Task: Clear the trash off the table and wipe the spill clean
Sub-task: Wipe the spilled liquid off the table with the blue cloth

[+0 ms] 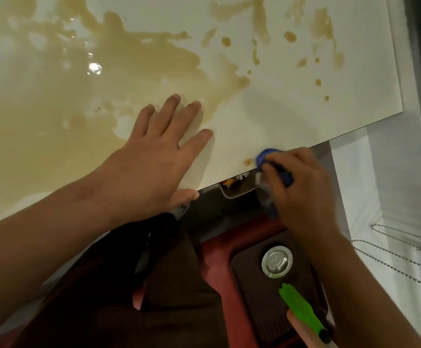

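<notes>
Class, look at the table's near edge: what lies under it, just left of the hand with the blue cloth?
A light-rimmed container pokes out below the table edge, with something orange and dark inside. Most of it is hidden by the tabletop, and the right hand holding the cloth covers its right side.

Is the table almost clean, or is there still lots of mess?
Lots left. Done: no trash shows on the table, except a small crumb by the near edge. In hand: the right hand grips a blue cloth at that edge, next to the crumb, while the left hand lies flat on the table. Left: the big brown spill and its splashes are unwiped.
</notes>
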